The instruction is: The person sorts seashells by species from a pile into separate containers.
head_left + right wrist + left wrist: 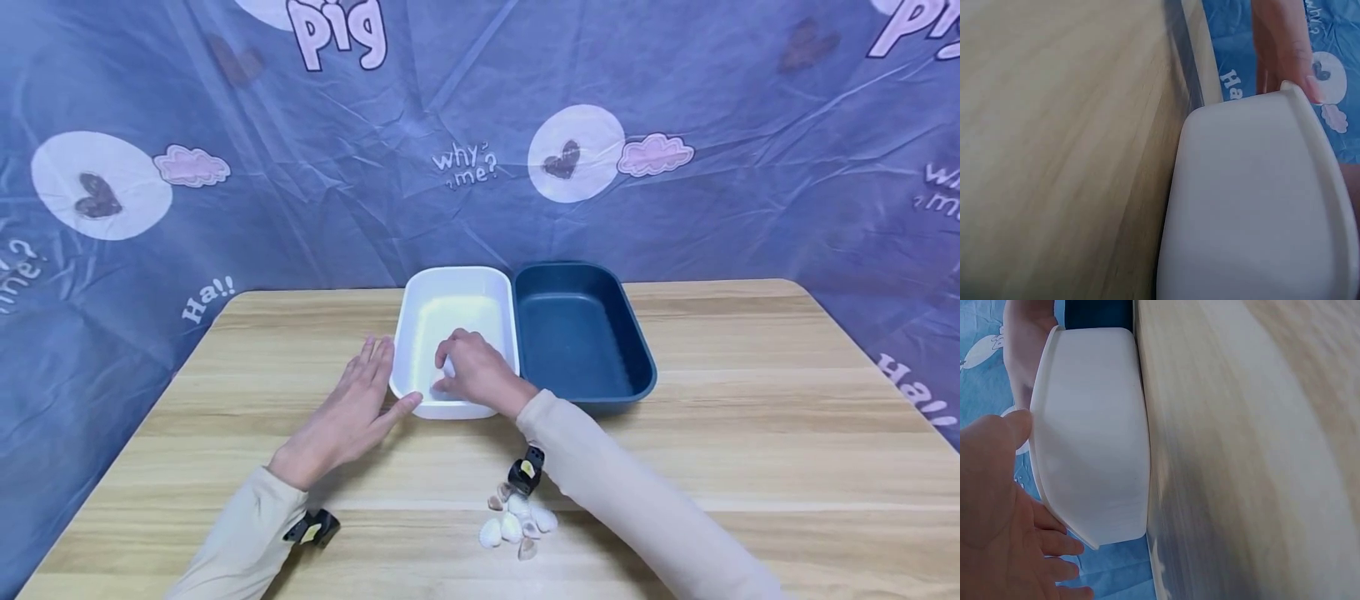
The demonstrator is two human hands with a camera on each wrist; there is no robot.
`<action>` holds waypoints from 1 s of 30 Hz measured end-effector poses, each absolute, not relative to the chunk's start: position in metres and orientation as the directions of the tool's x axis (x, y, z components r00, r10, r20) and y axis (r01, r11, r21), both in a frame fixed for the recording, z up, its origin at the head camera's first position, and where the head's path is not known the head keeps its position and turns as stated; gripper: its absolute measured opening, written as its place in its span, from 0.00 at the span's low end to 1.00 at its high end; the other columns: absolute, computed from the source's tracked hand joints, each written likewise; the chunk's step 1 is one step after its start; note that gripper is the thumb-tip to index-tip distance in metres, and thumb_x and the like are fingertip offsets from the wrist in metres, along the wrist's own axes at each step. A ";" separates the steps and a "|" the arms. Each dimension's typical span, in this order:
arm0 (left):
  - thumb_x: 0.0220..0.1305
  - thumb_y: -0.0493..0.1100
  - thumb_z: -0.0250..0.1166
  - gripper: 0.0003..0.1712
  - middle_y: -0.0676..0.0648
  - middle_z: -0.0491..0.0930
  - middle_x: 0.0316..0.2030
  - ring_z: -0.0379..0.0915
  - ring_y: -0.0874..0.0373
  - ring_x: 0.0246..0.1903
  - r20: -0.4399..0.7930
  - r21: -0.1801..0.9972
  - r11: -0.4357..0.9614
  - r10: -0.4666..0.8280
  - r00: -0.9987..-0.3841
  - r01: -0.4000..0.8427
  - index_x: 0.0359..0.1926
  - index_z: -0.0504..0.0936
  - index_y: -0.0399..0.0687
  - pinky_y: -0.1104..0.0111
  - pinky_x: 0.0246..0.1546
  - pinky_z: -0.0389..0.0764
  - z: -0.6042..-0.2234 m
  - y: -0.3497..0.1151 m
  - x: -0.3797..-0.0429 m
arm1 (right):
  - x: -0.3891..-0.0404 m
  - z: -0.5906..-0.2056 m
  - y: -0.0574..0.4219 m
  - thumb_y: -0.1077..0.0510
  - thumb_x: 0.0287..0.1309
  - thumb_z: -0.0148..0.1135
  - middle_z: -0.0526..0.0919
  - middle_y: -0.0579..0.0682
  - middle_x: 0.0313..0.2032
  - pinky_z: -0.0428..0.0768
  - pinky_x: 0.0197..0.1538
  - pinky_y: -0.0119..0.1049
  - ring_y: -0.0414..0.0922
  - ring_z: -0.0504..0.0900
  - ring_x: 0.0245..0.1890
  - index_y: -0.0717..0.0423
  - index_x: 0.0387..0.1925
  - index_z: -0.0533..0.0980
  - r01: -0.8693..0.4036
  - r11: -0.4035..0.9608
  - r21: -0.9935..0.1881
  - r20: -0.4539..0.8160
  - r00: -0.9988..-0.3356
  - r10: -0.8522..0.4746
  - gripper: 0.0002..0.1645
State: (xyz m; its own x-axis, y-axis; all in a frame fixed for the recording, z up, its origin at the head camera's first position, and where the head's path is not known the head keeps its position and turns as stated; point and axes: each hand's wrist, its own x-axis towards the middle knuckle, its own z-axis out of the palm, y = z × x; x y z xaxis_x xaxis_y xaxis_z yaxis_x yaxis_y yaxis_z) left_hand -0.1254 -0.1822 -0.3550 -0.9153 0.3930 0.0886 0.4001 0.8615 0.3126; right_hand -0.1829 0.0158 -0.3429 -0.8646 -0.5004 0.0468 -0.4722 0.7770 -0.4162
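Observation:
My right hand (480, 372) reaches over the near rim into the white tray (461, 304), its fingers curled and thumb below. Between finger and thumb it pinches a white seashell (448, 366), mostly hidden by the hand. My left hand (348, 417) lies along the tray's left side with fingers straight, and its thumb touches the near left corner of the rim. In the left wrist view the thumb of the left hand (991, 506) meets the rim of the white tray (1088, 431). A small pile of white and brownish seashells (512, 528) lies on the table nearer me.
A dark blue tray (573, 333) stands against the white tray's right side. Both sit at the back of the wood-grain table (750, 433), before a blue printed cloth (390, 150). The right forearm (637, 500) passes over the table just right of the shell pile.

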 end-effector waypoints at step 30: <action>0.72 0.66 0.41 0.51 0.31 0.38 0.73 0.29 0.39 0.73 0.065 0.323 0.862 0.392 -0.918 0.391 0.73 0.40 0.28 0.47 0.71 0.43 -0.356 -0.183 -0.127 | -0.133 -0.309 0.095 0.61 0.52 0.72 0.84 0.45 0.36 0.82 0.42 0.36 0.44 0.81 0.37 0.57 0.35 0.82 -0.662 0.437 -0.609 0.348 -0.718 -0.603 0.08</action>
State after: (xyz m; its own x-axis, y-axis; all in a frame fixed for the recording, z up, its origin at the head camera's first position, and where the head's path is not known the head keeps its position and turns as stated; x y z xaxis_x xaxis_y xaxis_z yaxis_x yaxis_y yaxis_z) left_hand -0.1266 -0.1834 -0.3555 -0.9178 0.3916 0.0652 0.3907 0.8620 0.3230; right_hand -0.1330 0.0947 -0.3087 -0.7177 -0.6034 0.3476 -0.6622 0.4370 -0.6087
